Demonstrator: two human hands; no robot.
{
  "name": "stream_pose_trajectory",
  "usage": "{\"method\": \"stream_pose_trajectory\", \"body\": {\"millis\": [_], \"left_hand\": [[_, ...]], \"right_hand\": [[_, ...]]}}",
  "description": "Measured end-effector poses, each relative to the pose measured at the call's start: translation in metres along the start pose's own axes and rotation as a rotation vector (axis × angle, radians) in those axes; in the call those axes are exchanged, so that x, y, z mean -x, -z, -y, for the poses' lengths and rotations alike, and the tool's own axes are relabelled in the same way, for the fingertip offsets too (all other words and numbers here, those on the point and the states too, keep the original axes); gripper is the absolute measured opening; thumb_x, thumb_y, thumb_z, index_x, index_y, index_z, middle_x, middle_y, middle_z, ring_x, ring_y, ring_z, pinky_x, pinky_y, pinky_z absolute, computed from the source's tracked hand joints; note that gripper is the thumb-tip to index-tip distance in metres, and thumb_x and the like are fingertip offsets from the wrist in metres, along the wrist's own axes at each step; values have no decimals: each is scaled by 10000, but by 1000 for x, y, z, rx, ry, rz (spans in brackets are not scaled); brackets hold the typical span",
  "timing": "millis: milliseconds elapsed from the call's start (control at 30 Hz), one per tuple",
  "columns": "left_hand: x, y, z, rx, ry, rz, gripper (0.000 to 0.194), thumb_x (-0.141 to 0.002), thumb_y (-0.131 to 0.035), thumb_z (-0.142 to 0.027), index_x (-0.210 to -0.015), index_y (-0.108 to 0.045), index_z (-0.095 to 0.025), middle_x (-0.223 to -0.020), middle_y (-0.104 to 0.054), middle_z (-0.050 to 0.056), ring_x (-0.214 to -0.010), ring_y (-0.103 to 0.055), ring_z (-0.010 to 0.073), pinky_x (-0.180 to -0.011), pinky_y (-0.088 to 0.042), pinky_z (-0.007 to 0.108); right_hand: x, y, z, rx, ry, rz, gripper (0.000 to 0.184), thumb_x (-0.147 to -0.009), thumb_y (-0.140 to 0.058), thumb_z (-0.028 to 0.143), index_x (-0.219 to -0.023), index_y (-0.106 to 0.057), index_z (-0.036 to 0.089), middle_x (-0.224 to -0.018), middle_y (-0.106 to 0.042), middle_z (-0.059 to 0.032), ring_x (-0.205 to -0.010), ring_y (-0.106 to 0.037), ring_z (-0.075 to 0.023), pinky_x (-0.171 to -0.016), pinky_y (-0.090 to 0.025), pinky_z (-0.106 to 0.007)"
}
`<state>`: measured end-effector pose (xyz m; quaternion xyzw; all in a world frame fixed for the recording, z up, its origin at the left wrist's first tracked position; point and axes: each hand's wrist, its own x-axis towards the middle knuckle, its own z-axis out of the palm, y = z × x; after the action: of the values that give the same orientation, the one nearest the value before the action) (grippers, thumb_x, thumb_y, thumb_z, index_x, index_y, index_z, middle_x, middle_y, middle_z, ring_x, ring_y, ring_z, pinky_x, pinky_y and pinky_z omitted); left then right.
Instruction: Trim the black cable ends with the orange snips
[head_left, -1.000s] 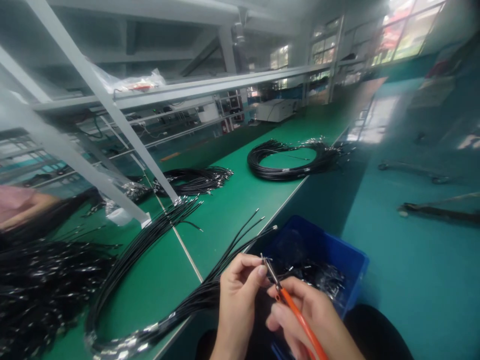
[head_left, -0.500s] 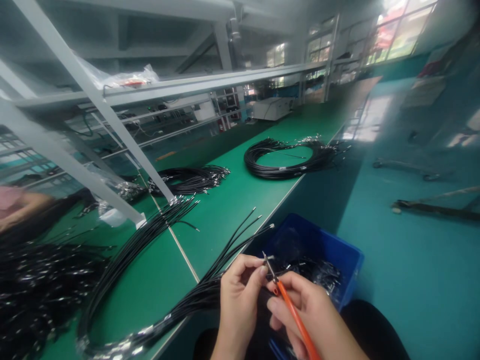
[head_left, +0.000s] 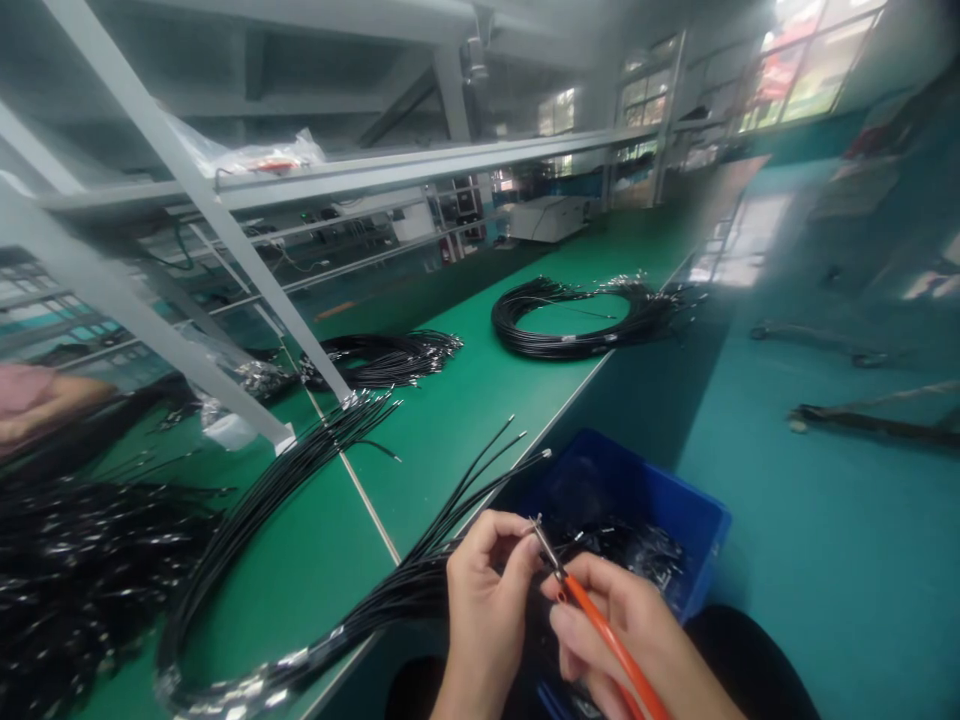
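My right hand (head_left: 611,620) is closed around orange-handled pliers (head_left: 611,632), whose narrow metal jaws point up and left. My left hand (head_left: 491,590) pinches a small metal-tipped cable end between thumb and forefinger, right at the jaws. The tip is tiny and partly hidden by the fingers. Behind my left wrist passes a thick bundle of black cables (head_left: 375,607), which curves across the green bench and has several loose ends reaching up to the right. Beneath my hands stands a blue bin (head_left: 694,530) with small dark and shiny parts inside.
Coiled black cables (head_left: 555,345) lie farther along the green bench (head_left: 431,450), with another coil (head_left: 375,360) near the shelf post (head_left: 247,260). A heap of black cables (head_left: 97,580) fills the left side. Another person's arm (head_left: 64,405) shows at the left edge.
The pliers and my right hand have shifted slightly right and down. The jaws now sit closer over the small tip at my left fingertips. Both hands keep their grip.
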<state>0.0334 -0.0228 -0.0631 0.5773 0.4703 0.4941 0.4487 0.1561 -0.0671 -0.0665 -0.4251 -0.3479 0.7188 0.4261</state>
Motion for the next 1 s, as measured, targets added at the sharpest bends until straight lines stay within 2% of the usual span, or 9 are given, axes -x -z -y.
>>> {"method": "stream_pose_trajectory", "body": {"millis": [300, 400, 500, 567, 667, 733, 800, 1000], "left_hand": [[0, -2, 3, -124, -20, -3, 48, -775, -590, -190, -737, -611, -170, -665, -628, 0, -621, -594, 154, -591, -468, 239], [0, -3, 4, -166, -44, -14, 57, -782, -584, -192, -738, -614, -173, -650, -618, -6, -597, -585, 149, -571, -462, 235], [-1, -2, 5, -250, -109, -20, 56, -793, -582, -183, -777, -635, -185, -698, -629, -5, -637, -596, 151, -592, -462, 233], [-2, 0, 5, -309, -161, 15, 84, -807, -576, -177, -814, -656, -201, -758, -646, 1, -704, -611, 155, -645, -465, 238], [-2, 1, 3, -362, -193, 73, 105, -823, -568, -174, -812, -665, -214, -784, -652, 0, -741, -616, 151, -673, -460, 234], [0, -1, 0, -391, -198, 79, 96, -815, -578, -167, -786, -658, -212, -760, -643, -5, -708, -611, 145, -643, -453, 227], [3, -3, -3, -427, -204, 75, 93, -802, -584, -153, -766, -650, -208, -727, -627, -9, -660, -598, 139, -602, -441, 223], [7, -6, -7, -522, -255, 72, 108, -800, -572, -152, -714, -615, -200, -669, -587, -13, -561, -556, 121, -518, -400, 210]], "right_hand": [[-4, 0, -2, 34, -5, -78, 301, -693, -675, 373, -821, -510, 158, -502, -605, 28, -274, -355, -10, -323, -260, -142], [-1, -1, -4, 65, -16, -117, 225, -685, -663, 311, -780, -513, 172, -473, -574, 47, -346, -442, -50, -364, -300, -154], [3, -1, -9, 119, 43, -176, 168, -645, -669, 221, -731, -532, 175, -484, -547, 60, -427, -498, -81, -430, -361, -182], [5, 0, -12, 140, 142, -281, 184, -623, -678, 206, -761, -561, 176, -548, -571, 48, -486, -527, -101, -483, -406, -206], [-1, 2, -11, 117, 341, -535, 271, -632, -690, 242, -870, -565, 201, -662, -617, 25, -633, -591, -147, -614, -472, -246], [-8, 3, -8, 72, 438, -617, 316, -653, -691, 265, -930, -546, 220, -730, -637, 12, -720, -611, -164, -680, -487, -264], [-14, 4, -4, 13, 482, -606, 340, -669, -695, 279, -967, -537, 232, -776, -643, 7, -763, -608, -163, -699, -490, -261], [-17, 1, 4, -205, 442, -501, 369, -638, -756, 270, -941, -550, 218, -721, -633, 25, -558, -539, -95, -518, -433, -195]]}}
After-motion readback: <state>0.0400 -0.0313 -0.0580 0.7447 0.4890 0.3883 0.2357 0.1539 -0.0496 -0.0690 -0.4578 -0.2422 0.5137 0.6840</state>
